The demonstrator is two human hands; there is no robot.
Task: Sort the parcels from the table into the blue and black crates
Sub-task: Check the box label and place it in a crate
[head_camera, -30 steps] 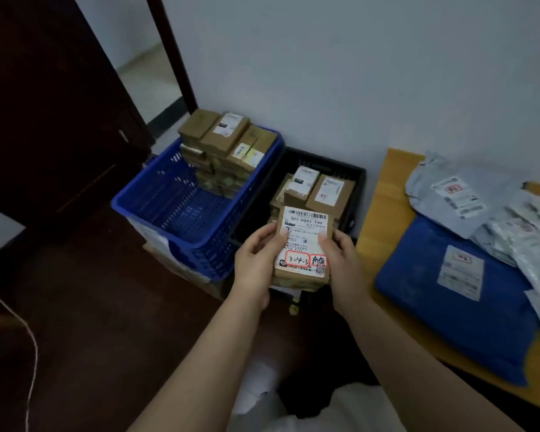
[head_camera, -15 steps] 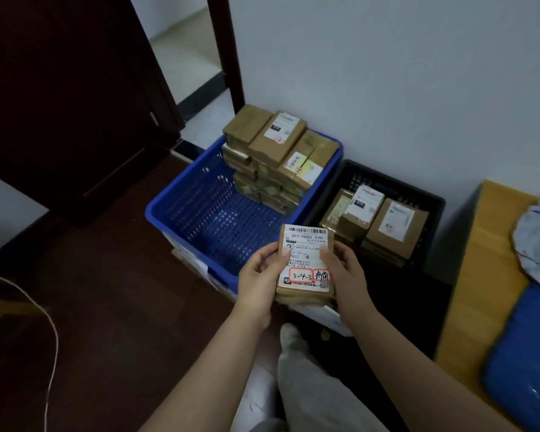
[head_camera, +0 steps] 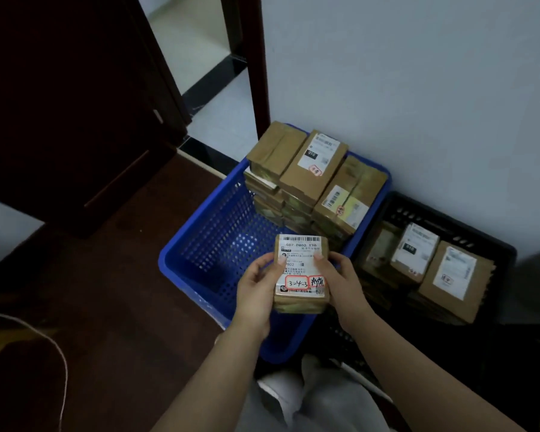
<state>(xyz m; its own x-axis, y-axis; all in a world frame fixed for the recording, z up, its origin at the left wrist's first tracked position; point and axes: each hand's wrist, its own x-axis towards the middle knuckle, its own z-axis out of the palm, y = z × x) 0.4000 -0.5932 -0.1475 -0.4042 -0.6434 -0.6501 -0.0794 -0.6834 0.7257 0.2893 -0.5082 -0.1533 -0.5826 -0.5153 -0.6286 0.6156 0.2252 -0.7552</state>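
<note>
Now the table has slid out of view to my right and both crates fill the frame: I have turned from it toward them. My left hand (head_camera: pixel 258 289) and right hand (head_camera: pixel 340 280) each curl round a side of the parcel (head_camera: pixel 301 274), thumbs on its label, exactly as a second ago. It hangs above the near right corner of the blue crate (head_camera: pixel 181 260), just short of the black crate (head_camera: pixel 449 213). Boxes already sit stacked in both. So the carry is nearly done; I judge the label must decide which crate, and the blue one lies closer.
</note>
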